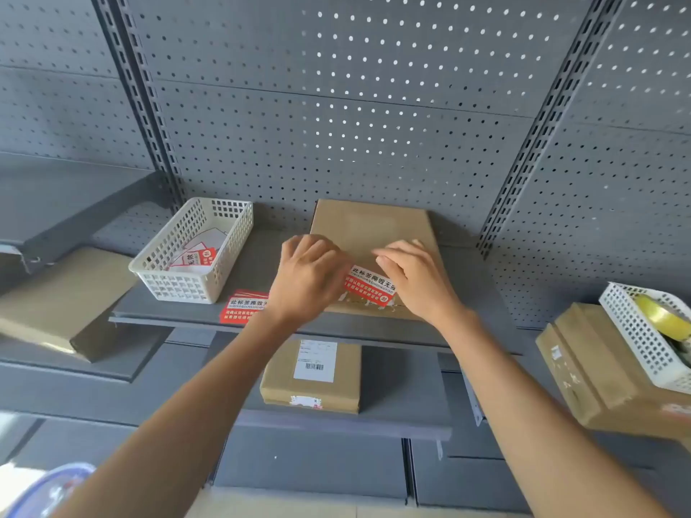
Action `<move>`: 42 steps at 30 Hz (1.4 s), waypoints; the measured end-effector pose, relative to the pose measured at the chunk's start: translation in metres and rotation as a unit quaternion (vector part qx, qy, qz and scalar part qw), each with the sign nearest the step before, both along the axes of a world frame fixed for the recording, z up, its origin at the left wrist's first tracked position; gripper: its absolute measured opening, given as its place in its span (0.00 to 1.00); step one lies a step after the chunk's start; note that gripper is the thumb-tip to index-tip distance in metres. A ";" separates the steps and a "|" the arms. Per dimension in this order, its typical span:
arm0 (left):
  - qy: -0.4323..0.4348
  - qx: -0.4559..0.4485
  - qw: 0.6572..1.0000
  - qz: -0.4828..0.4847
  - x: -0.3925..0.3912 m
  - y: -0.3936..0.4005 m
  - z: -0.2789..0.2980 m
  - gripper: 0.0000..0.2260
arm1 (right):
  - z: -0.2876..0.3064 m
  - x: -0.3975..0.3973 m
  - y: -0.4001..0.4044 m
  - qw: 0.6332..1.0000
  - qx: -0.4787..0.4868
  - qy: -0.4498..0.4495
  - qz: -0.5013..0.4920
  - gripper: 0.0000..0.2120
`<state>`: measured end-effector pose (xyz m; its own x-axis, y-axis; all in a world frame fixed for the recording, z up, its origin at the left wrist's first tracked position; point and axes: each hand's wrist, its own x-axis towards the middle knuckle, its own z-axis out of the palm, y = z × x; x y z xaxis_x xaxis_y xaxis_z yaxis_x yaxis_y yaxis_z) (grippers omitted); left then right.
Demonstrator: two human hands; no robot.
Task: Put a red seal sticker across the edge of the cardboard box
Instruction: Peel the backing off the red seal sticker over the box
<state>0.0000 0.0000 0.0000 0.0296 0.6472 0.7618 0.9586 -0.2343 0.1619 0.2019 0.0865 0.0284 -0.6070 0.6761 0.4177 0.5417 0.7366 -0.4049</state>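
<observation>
A flat brown cardboard box (pixel 368 228) lies on the grey shelf (pixel 157 306), its far end against the pegboard. A red and white seal sticker (pixel 370 286) rests on the box's near end, close to the front edge. My left hand (pixel 308 276) covers the sticker's left end, fingers curled down on it. My right hand (pixel 415 274) lies over its right end, fingertips pressing on the box top. Whether the sticker folds over the edge is hidden by my hands.
A small stack of red seal stickers (pixel 245 306) lies on the shelf left of the box. A white basket (pixel 194 248) behind it holds more stickers. Another labelled box (pixel 312 375) sits on the lower shelf. At the right, a white basket with tape (pixel 650 330) rests on boxes.
</observation>
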 end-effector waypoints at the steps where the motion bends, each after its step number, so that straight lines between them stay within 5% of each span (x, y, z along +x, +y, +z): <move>1: -0.009 0.005 1.000 -0.022 0.001 0.000 -0.003 0.05 | -0.002 -0.001 0.002 1.000 -0.010 0.000 0.003 0.14; 42: -0.069 0.063 0.995 -0.030 0.006 0.005 -0.046 0.06 | 0.029 -0.047 0.014 0.987 -0.098 -0.128 0.003 0.06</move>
<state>0.0056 0.0049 -0.0460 -0.0451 0.5464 0.8363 0.9132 -0.3168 0.2562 0.1547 0.1004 0.0570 -0.6800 0.7248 0.1109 0.6408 0.6610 -0.3905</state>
